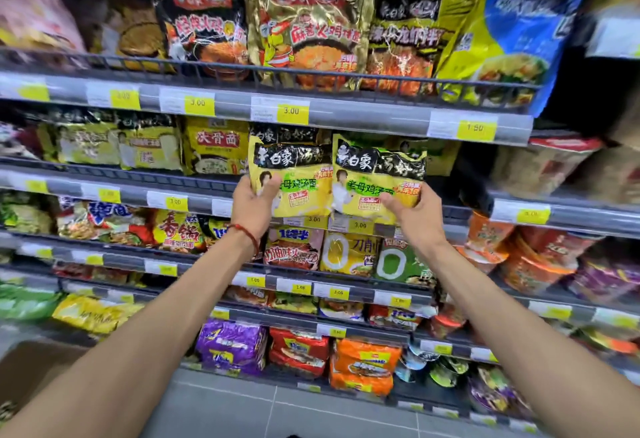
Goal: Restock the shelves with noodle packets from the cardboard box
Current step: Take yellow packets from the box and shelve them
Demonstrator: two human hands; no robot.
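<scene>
I hold two yellow noodle packets with black tops upright in front of the second shelf. My left hand (252, 208) grips the lower left corner of the left packet (294, 178). My right hand (414, 216) grips the lower right corner of the right packet (379, 174). The two packets sit side by side, edges touching, at the front rail of the shelf (207, 183). A matching packet (284, 132) shows behind them on that shelf. The brown cardboard box (38, 372) lies low at the left, partly hidden by my left arm.
Several shelves full of noodle packets run above and below, with yellow price tags (291, 111) on the rails. Bowl noodles (533, 264) fill the unit to the right. Grey tiled floor (221, 410) lies below.
</scene>
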